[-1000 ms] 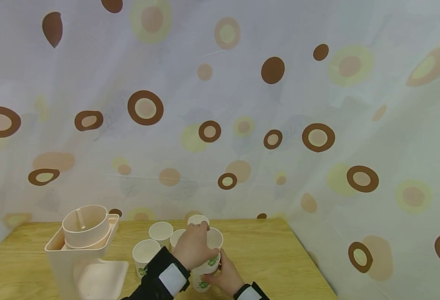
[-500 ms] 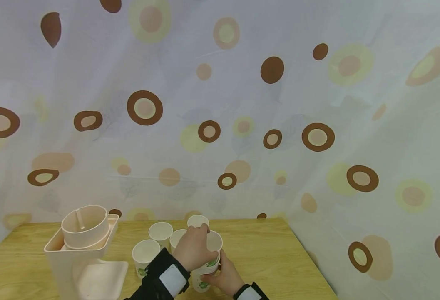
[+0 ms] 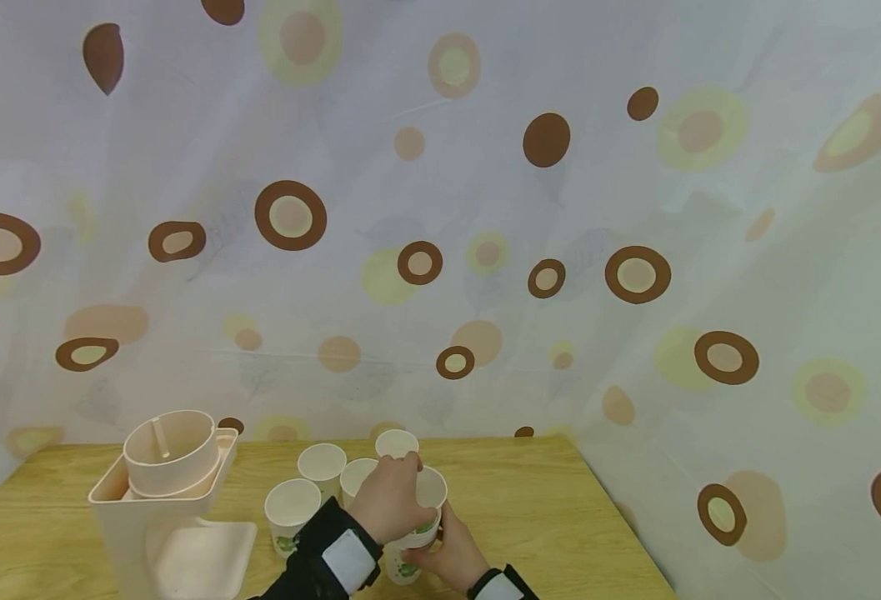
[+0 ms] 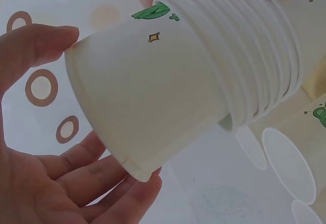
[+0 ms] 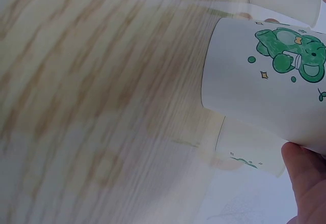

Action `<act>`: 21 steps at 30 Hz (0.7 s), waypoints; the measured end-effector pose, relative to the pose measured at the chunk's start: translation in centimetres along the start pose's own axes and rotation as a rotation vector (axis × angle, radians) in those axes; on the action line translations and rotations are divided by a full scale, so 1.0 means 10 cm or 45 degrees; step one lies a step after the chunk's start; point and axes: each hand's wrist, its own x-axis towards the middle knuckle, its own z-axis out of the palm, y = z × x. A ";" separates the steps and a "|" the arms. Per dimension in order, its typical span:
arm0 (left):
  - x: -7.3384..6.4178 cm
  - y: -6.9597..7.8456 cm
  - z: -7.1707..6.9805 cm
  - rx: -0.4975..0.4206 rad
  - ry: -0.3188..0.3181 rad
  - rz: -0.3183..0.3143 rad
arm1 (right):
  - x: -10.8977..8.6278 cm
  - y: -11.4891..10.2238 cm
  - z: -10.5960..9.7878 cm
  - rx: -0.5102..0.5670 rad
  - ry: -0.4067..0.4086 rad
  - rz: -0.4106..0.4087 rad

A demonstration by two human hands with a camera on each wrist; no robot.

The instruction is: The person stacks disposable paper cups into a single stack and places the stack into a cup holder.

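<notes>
My left hand grips the rim of the top paper cup, thumb on one side and fingers on the other. This white cup stands partly out of a nested stack of paper cups, whose rolled rims sit close together below it. Lower down, my right hand holds the stack upright; its thumb shows along the side in the right wrist view. A green bear print marks the stack's lower cup. In the head view my left hand hides part of the stack.
Several white paper cups stand mouth up just left of the hands, among them a front cup and a rear cup. Further left is a cream plastic stand with a round holder. A patterned sheet hangs behind the wooden table.
The top cup has sunk slightly into the stack, its rim now lower in the head view. My left hand has hardly shifted and my right hand keeps its hold.
</notes>
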 end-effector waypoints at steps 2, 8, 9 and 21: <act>0.00 0.00 0.01 0.005 0.001 -0.001 | 0.00 0.00 0.00 -0.001 0.001 0.003; -0.02 0.01 0.01 -0.006 -0.009 -0.011 | 0.00 0.00 0.00 -0.005 0.005 -0.009; -0.02 0.01 0.00 -0.010 -0.012 -0.012 | 0.00 0.01 0.00 -0.007 0.006 -0.016; -0.01 -0.03 0.07 -0.032 -0.027 -0.002 | -0.01 0.00 0.00 -0.001 0.018 -0.009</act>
